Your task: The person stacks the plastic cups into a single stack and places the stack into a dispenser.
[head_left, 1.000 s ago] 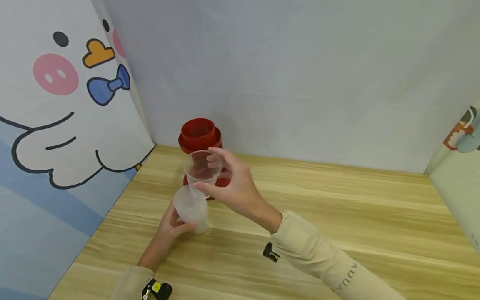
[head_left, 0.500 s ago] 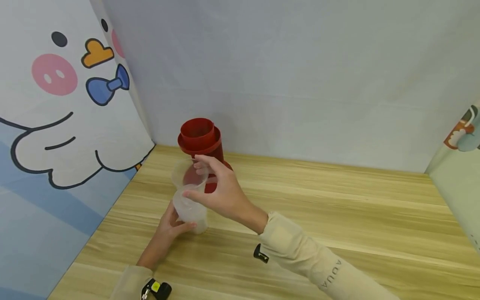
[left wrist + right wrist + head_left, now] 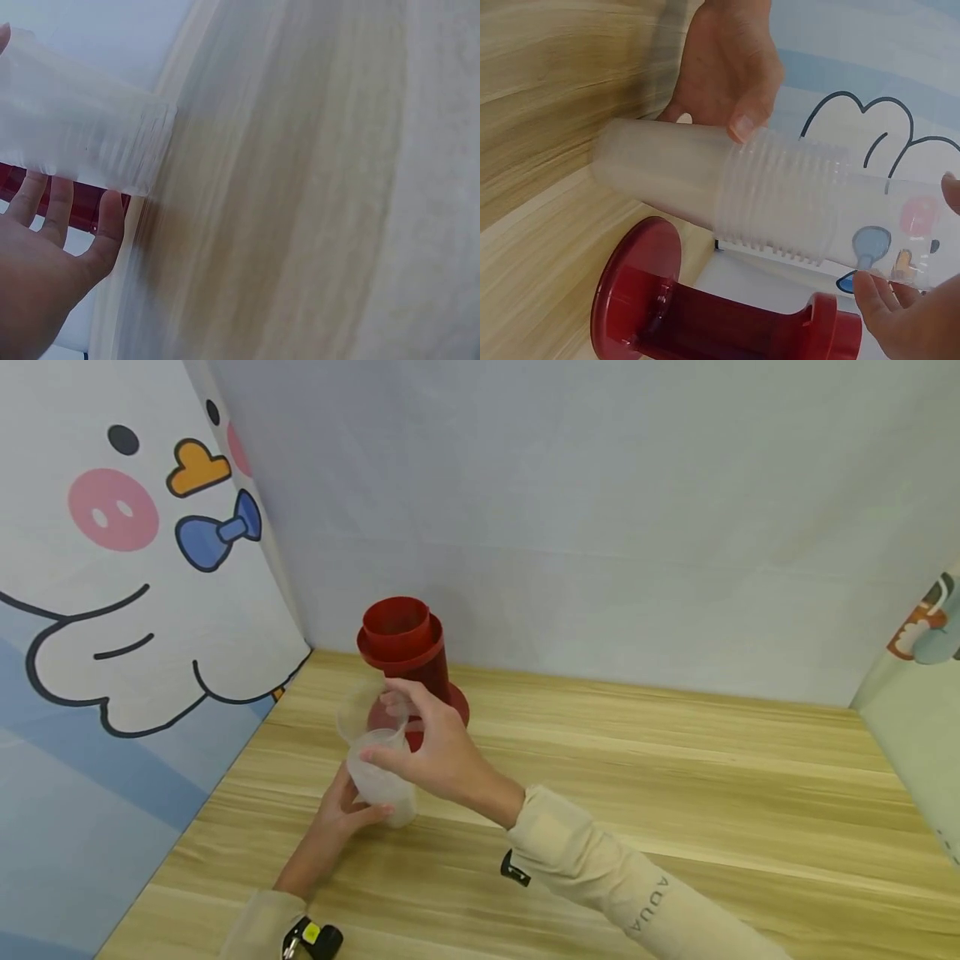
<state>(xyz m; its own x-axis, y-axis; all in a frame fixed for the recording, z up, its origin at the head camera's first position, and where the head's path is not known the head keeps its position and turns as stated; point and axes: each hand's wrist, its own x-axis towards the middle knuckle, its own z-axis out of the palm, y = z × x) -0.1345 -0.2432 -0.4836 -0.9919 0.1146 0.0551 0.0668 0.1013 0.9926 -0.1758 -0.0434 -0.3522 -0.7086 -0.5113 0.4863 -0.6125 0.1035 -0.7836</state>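
A stack of nested translucent plastic cups [image 3: 384, 783] stands upright on the table, its rims at the top. My left hand [image 3: 333, 827] grips the stack from the left, thumb in front and fingers at the far side. In the left wrist view, fingertips touch the stack's ribbed side. My right hand [image 3: 438, 752] holds a single clear plastic cup [image 3: 889, 217] by its sides, between thumb and fingers. That cup's lower end sits inside the stack's top cup, as the right wrist view shows. Part of the single cup hides behind the right hand in the head view.
Just behind the cups stands a red holder [image 3: 427, 672] with a round base and an open, stepped top. The wood-grain table [image 3: 675, 777] runs to a pale back curtain [image 3: 600, 527]. A cartoon-printed panel [image 3: 150, 610] borders the left side.
My right hand has moved left and slightly down with the clear cup, bringing it from above the stack into its top. My left hand stays around the stack.
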